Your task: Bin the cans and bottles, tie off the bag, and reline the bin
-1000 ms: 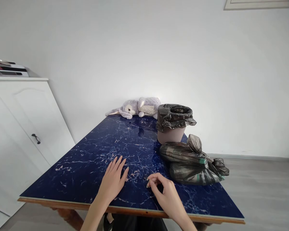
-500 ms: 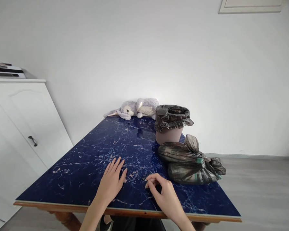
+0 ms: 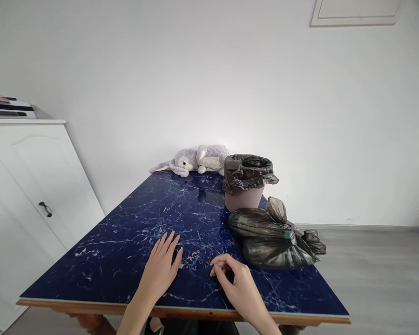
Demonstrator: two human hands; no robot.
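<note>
My left hand (image 3: 160, 265) lies palm down on the dark blue marbled table (image 3: 125, 232), its fingers stretched out and the thumb a little apart. To its right, my right hand (image 3: 233, 277) rests on the same surface with curled fingers, the thumb tip against the fingertips. I see nothing held in it. Just beyond the right hand lies a tied black plastic bag (image 3: 265, 246), full and bulging, with knotted ends. Behind that stands a pinkish-grey trash bin (image 3: 242, 199) lined with a black garbage bag (image 3: 242, 172) folded over its rim.
A grey-and-white plush rabbit (image 3: 199, 160) lies on its side at the table's far end, by the wall. On the left is a white cabinet (image 3: 31, 172) with a dark handle and several items on top. Wooden trim (image 3: 195, 312) runs along the table's near edge.
The view has tilted up slightly, so things sit a little lower in the picture. Both hands keep their poses and places on the table.
</note>
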